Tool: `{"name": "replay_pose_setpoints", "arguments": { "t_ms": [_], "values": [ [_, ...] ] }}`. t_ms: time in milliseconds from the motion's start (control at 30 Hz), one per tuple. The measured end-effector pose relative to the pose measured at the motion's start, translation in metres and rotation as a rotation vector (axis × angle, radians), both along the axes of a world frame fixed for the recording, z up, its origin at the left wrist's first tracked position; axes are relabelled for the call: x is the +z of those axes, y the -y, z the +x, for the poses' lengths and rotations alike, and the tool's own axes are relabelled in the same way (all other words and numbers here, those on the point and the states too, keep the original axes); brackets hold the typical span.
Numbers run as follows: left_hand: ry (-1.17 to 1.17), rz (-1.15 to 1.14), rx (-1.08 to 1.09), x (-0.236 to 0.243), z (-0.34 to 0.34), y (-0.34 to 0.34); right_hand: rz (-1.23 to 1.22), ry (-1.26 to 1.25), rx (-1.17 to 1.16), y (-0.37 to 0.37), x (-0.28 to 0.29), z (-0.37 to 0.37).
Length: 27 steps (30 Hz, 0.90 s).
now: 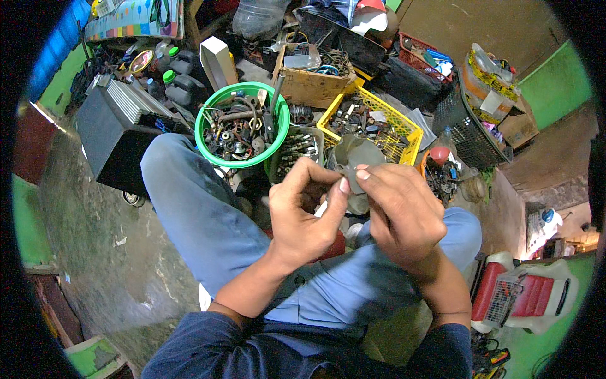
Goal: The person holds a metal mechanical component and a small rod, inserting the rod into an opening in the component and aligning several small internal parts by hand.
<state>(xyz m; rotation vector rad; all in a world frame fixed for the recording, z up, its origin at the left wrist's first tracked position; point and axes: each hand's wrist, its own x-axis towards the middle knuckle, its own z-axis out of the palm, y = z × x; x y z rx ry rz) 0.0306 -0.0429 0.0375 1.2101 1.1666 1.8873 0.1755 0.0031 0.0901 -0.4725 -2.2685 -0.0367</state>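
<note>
Above my lap I hold a thin grey fan blade (365, 153) with rounded lobes, its hub between my fingertips. My left hand (307, 211) is closed, with thumb and forefinger pinched at the hub. From the other side my right hand (404, 211) grips the same piece, its thumb resting on the grey surface near the centre. The fingers cover most of the hub, so I cannot make out whether a smaller part sits there. Below it, another grey lobe shows between the hands.
Ahead stand a green basin (282, 132) of metal parts and a yellow crate (413, 139) of small pieces. A dark box-shaped case (107, 136) is at the left. Behind are a wooden box (309, 88) of wires and a black basket (470, 126). A red-and-white appliance (530, 294) lies right.
</note>
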Motion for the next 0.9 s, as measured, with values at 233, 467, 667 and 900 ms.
{"name": "replay_pose_setpoints", "arguments": {
  "t_ms": [233, 467, 667, 900],
  "values": [
    [-0.110, 0.050, 0.018, -0.006, -0.002, -0.001, 0.014, -0.004, 0.020, 0.000, 0.002, -0.003],
    [-0.103, 0.082, 0.017, -0.007, 0.000, -0.002, 0.038, 0.020, 0.010, -0.002, -0.001, 0.001],
    [-0.215, 0.015, 0.006, -0.002, -0.001, 0.003, 0.026, 0.003, 0.018, -0.002, -0.003, 0.002],
    [-0.128, 0.091, 0.076, -0.002, 0.001, -0.001, 0.004, -0.015, 0.012, -0.001, -0.002, 0.001]
  ]
}}
